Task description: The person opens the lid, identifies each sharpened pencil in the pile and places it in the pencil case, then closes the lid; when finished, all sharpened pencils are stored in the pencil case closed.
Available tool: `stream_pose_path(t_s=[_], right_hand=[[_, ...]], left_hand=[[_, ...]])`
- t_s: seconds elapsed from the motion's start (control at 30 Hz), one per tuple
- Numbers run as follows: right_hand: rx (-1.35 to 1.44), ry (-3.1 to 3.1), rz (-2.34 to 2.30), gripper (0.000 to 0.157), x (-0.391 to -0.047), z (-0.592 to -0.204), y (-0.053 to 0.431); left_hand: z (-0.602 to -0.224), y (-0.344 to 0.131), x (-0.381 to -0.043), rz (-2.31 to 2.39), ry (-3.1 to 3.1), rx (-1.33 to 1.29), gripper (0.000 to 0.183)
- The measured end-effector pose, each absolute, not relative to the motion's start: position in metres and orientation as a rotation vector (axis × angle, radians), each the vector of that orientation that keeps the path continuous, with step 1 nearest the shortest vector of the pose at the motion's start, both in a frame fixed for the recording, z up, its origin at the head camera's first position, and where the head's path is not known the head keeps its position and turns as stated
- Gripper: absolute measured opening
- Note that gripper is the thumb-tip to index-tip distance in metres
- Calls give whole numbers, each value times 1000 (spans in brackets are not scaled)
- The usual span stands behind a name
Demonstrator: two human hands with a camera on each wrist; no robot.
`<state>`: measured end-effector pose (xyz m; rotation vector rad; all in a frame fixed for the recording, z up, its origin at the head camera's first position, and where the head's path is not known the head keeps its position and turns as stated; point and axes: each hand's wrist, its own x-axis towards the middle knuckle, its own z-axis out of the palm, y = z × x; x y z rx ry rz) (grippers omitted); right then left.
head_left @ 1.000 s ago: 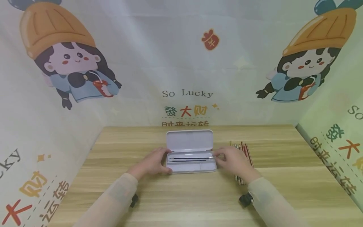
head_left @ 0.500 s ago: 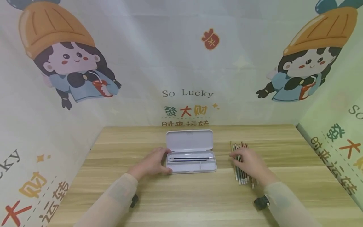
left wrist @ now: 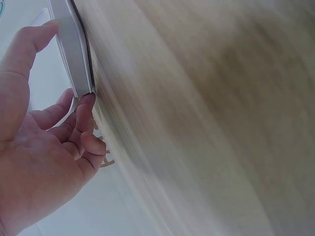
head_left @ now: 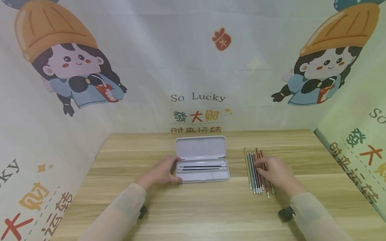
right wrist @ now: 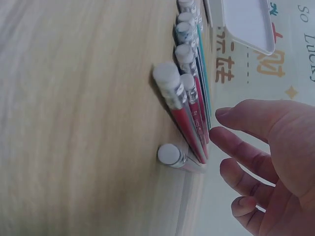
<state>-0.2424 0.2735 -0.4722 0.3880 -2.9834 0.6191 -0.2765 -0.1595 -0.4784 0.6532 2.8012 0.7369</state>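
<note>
A white pencil case [head_left: 193, 176] lies open on the table, its lid [head_left: 200, 147] tipped back. Two dark pencils [head_left: 202, 169] lie lengthwise inside its rear compartment. My left hand [head_left: 159, 171] holds the case's left end, thumb at the front corner and fingers at the back; in the left wrist view the thumb and fingertips meet the case's side [left wrist: 74, 54]. To the right, my right hand [head_left: 275, 170] hovers over a row of loose pencils [head_left: 249, 172], thumb and forefinger slightly apart. In the right wrist view nothing is between its fingers, close to the red pencils [right wrist: 187, 125].
The wooden table [head_left: 193, 207] carries the case and the pencils, whose white eraser ends point toward me. A printed cloth backdrop [head_left: 163, 67] rises behind the table and along both sides.
My right hand has left the pencil case's right end and moved right, over the loose pencils. The left hand stays at the case. The head view has shifted slightly.
</note>
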Motion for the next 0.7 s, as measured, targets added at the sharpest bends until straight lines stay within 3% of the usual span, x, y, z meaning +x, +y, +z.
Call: stream_pose_path(t_s=[0.7], right_hand=[[300, -3056, 450, 28, -252, -474, 268]], left_hand=[[-478, -158, -277, 738, 2800, 663, 84]])
